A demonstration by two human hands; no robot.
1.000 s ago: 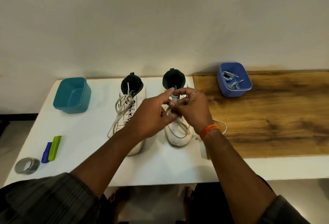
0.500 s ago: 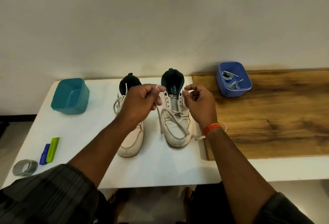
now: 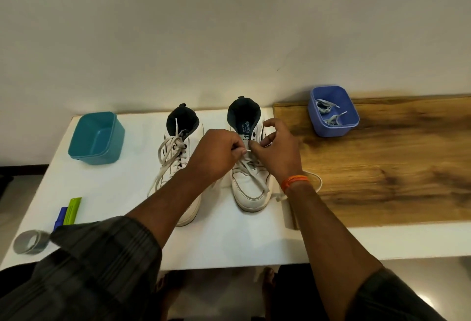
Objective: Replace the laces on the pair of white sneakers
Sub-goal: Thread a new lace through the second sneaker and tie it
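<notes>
Hands over right sneaker: left hand pinches lace tip, fingers curled; right hand pinches lace at the eyelets, index raised.

Your two hands, spread apart half a second ago with a lace end in each, are close together again over the tongue of the right sneaker. Your left hand pinches the white lace tip just beside your right hand's fingertips, lower than before.
</notes>
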